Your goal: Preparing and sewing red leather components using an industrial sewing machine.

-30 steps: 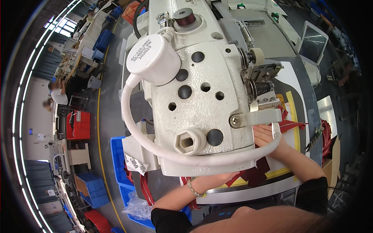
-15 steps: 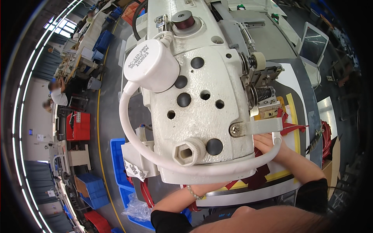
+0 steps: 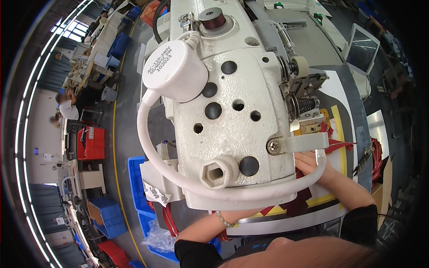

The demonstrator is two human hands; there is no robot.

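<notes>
A white sewing machine [image 3: 232, 134] fills the middle of the view and covers much of the work below it. My right hand [image 3: 308, 164] lies beside the machine head, partly behind the white lamp cable [image 3: 250, 193]. Its visible fingers look flat and stretched out, over dark red fabric [image 3: 298, 203]. My left hand [image 3: 243, 215] reaches in under the front of the machine; its fingers are hidden. A beaded bracelet [image 3: 222, 219] circles the left wrist. More red fabric strips [image 3: 340, 145] lie on the yellow-edged work surface to the right of the machine.
Blue bins [image 3: 138, 183] with a clear plastic bag [image 3: 158, 236] stand at the left. A spool of dark thread [image 3: 212, 20] sits on top of the machine. At the right are a tablet-like screen [image 3: 361, 49] and a red bundle [image 3: 378, 163]. A person [image 3: 67, 105] sits far left.
The view has shifted very slightly. Both hands stay in almost the same places by the machine, and the visible fabric looks unchanged.
</notes>
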